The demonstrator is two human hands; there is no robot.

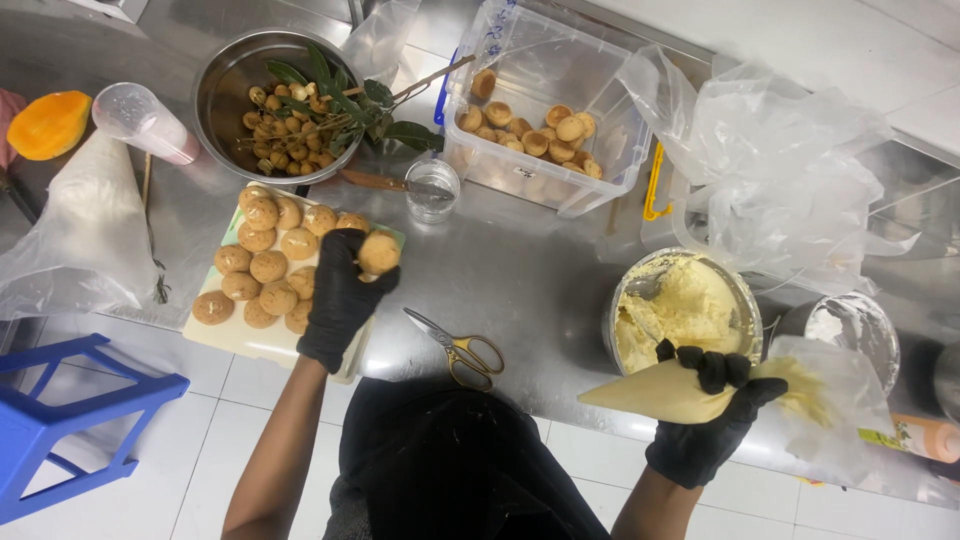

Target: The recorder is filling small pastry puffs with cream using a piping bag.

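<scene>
1. Head camera view, looking down on a steel desk [530, 290] where a person in black gloves works with both hands well apart.
2. Left hand [340, 285] is clamped around one round brown pastry puff [379, 252], lifted just above a pale cutting board [262, 340] on the left that carries many more puffs [262, 270].
3. Right hand [712, 420] is closed around a piping bag [655, 392] of pale yellow cream, at the near right edge of the desk.
4. Piping bag lies nearly level, its long axis running left to right. Its pointed tip faces left, toward the held puff, but a wide gap of bare desk lies between tip and puff.
5. Yellow-handled scissors [462, 350] lie on the desk in that gap, nearer the left hand.
6. Just beyond the right hand stands a round tub of the same cream [685, 305].
7. Farther back sit a clear plastic box of puffs [540, 125] and a metal bowl [262, 100] of small brown fruit with leaves.
</scene>
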